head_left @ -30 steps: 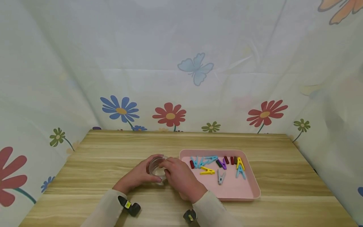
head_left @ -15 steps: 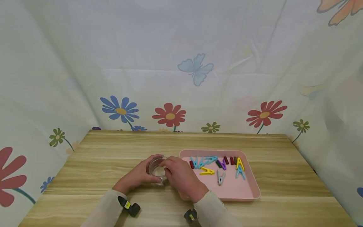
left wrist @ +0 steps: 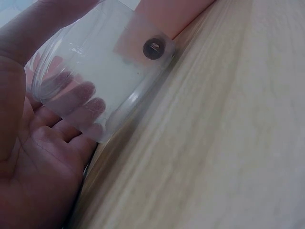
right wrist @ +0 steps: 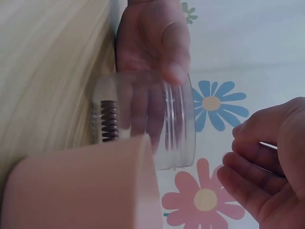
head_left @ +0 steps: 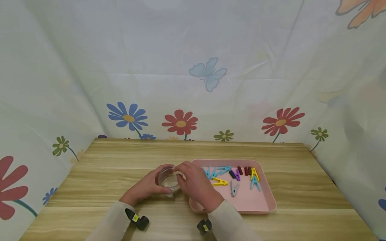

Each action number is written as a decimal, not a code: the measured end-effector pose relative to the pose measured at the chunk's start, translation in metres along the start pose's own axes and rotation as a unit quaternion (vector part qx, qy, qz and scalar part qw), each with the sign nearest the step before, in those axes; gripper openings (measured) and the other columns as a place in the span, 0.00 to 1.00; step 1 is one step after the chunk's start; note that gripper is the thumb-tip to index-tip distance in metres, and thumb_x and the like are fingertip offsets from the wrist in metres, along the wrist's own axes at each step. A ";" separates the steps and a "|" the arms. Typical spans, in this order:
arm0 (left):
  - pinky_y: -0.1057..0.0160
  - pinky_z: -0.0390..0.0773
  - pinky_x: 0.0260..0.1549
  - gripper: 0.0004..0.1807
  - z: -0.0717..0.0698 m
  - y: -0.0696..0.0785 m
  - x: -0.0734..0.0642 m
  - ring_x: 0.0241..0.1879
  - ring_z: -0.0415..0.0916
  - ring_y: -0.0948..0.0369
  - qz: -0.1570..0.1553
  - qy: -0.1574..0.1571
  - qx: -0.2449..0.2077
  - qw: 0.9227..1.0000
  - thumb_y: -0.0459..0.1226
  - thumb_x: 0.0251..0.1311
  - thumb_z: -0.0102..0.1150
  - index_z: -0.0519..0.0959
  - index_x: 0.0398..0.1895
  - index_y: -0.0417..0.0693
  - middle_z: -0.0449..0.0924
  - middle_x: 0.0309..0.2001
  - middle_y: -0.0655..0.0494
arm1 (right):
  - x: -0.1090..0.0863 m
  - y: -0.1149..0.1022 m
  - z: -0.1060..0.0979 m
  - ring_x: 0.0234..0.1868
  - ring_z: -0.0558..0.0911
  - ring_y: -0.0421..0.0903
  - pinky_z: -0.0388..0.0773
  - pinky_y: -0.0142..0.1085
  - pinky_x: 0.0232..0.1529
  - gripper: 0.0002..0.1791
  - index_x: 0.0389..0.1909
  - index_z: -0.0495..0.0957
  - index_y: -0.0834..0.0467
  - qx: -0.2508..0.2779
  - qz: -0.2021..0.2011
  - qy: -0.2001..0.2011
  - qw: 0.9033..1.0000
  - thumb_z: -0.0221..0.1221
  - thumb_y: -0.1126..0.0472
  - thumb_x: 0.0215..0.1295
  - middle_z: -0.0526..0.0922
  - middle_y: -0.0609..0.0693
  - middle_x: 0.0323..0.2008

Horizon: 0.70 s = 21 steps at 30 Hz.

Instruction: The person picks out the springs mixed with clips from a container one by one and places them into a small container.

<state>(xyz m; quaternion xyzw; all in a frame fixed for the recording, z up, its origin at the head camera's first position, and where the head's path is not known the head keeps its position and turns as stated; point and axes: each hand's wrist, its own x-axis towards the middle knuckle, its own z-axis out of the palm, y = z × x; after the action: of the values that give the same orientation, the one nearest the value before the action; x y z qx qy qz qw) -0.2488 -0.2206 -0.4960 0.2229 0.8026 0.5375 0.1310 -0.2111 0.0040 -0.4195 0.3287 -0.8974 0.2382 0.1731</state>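
A clear jar (head_left: 170,182) stands on the table, its mouth facing up. My left hand (head_left: 147,185) grips it from the side, with fingers and thumb wrapped around the wall. At the bottom of the jar lies a dark brown coiled piece like a small spring (right wrist: 109,120); its round end (left wrist: 153,48) shows through the plastic in the left wrist view. My right hand (head_left: 196,184) hovers at the right of the jar's mouth. In the right wrist view its fingers (right wrist: 248,179) are loosely bent, hold nothing and stand apart from the jar.
Right of the jar is a pink tray (head_left: 256,204). Inside it lie several clothespins, such as a yellow one (head_left: 220,181) and a grey one (head_left: 234,189), and several short dark pieces (head_left: 240,170). A floral curtain (head_left: 208,100) surrounds the wooden table (head_left: 126,154).
My right hand has drawn back from inside the jar's mouth, up and slightly right. The left hand and the jar have stayed in place.
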 end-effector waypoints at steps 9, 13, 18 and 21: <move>0.53 0.67 0.64 0.46 0.000 0.000 0.000 0.72 0.59 0.51 -0.012 -0.002 -0.009 1.000 0.43 0.48 0.75 0.60 0.70 0.59 0.64 0.70 0.52 | 0.003 0.002 -0.009 0.44 0.83 0.42 0.81 0.35 0.49 0.11 0.48 0.82 0.52 0.013 0.039 -0.022 0.999 0.61 0.58 0.66 0.84 0.45 0.44; 0.59 0.69 0.61 0.46 0.000 0.000 -0.001 0.72 0.58 0.49 -0.005 -0.007 -0.014 1.000 0.41 0.49 0.74 0.59 0.70 0.57 0.64 0.71 0.48 | 0.005 0.004 -0.012 0.44 0.83 0.42 0.82 0.35 0.47 0.11 0.47 0.82 0.53 0.013 0.040 -0.019 0.999 0.61 0.59 0.66 0.84 0.46 0.43; 0.64 0.69 0.61 0.46 0.000 0.001 -0.001 0.72 0.58 0.49 0.000 -0.009 -0.012 1.000 0.41 0.49 0.74 0.59 0.71 0.56 0.64 0.70 0.48 | 0.007 0.007 -0.016 0.44 0.83 0.42 0.82 0.35 0.46 0.10 0.47 0.82 0.53 0.014 0.041 -0.008 0.999 0.61 0.59 0.66 0.84 0.46 0.43; 0.63 0.68 0.62 0.46 0.000 0.001 -0.001 0.72 0.59 0.50 -0.002 -0.007 -0.005 1.000 0.42 0.49 0.74 0.59 0.71 0.58 0.65 0.70 0.49 | 0.009 0.009 -0.019 0.44 0.83 0.42 0.82 0.36 0.47 0.10 0.47 0.82 0.53 0.019 0.048 -0.009 0.999 0.61 0.59 0.66 0.84 0.46 0.43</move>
<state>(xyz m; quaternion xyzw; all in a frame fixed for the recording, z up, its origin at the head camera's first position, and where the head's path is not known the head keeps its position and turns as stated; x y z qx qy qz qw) -0.2480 -0.2205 -0.4952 0.2249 0.7994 0.5396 0.1388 -0.2205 0.0158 -0.4021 0.2907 -0.9091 0.2597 0.1471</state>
